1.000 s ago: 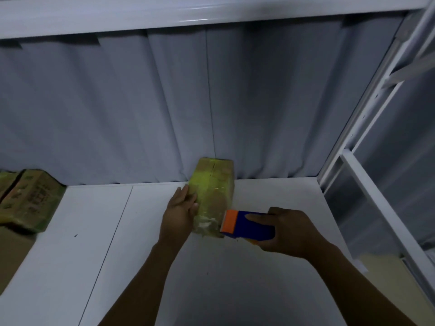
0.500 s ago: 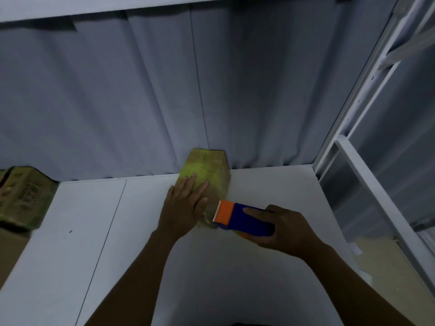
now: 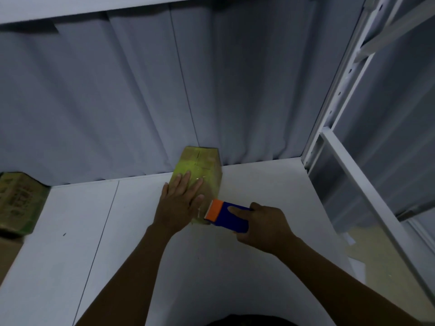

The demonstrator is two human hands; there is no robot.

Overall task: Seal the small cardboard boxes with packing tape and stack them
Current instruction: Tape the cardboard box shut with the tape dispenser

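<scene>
Box sits on the table, long axis running away from us. Our left hand presses flat on top, and our right hand grips the dispenser, touching its near right end.

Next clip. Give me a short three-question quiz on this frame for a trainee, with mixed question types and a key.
1. True or false: the left hand lies flat, fingers straight, on the cardboard box.
2. What does the right hand grip? A) scissors B) a blue and orange tape dispenser C) a marker
3. Fill in: a second box lies off to the person's ____.
Key: 1 true; 2 B; 3 left.
</scene>
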